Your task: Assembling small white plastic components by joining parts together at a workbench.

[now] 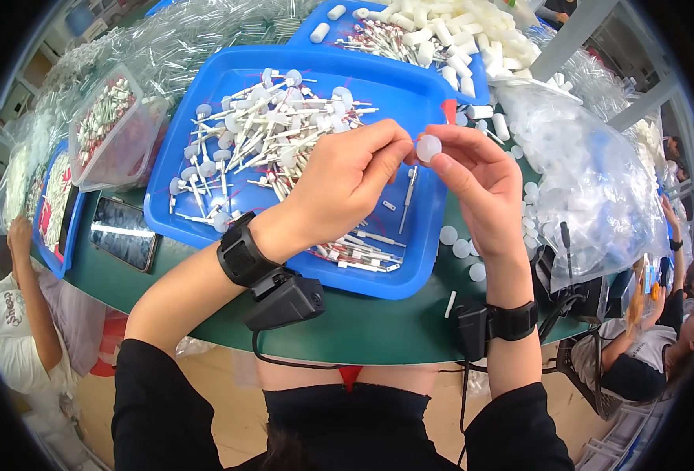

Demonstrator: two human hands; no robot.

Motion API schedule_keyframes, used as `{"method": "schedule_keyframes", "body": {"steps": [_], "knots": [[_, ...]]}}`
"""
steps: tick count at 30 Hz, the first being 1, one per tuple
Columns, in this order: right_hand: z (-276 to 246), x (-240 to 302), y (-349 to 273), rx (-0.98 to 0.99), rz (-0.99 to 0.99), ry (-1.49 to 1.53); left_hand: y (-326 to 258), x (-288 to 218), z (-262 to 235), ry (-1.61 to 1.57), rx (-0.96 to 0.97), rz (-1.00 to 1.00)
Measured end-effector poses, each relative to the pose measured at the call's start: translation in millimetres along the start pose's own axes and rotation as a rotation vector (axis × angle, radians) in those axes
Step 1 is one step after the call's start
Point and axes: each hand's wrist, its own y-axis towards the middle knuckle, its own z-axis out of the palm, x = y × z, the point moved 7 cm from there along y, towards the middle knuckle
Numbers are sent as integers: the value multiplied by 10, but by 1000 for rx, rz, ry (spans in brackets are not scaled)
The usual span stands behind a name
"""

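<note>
Over the right part of a blue tray (pixel 284 265), my two hands meet. My right hand (pixel 484 182) pinches a round translucent white cap (pixel 428 148) between thumb and fingertips. Close beside it, my left hand (pixel 355 177) is closed in a pinch at the cap's left side; whatever lies in its fingertips is too small or hidden. In the tray is a heap of thin white stick-like parts (pixel 272 129), many with round translucent caps on their ends. Thinner white and metallic sticks (pixel 358 255) lie at the tray's near side, partly behind my left wrist.
Loose caps (pixel 461 248) lie right of the tray, near a clear plastic bag (pixel 590 196). Behind is another blue tray (pixel 303 35) with white cylinders (pixel 457 39). A phone (pixel 123 233) and a clear bin (pixel 115 129) sit left. Co-workers are at both sides.
</note>
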Motion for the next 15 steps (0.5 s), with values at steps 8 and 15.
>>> {"method": "schedule_keyframes", "body": {"steps": [8,15], "knots": [[-45,14,13,6,-48,-8,-31,-109,-11,320,-56,212],[-33,37,4,41,-98,-187,-33,-113,9,473,-32,194]]}}
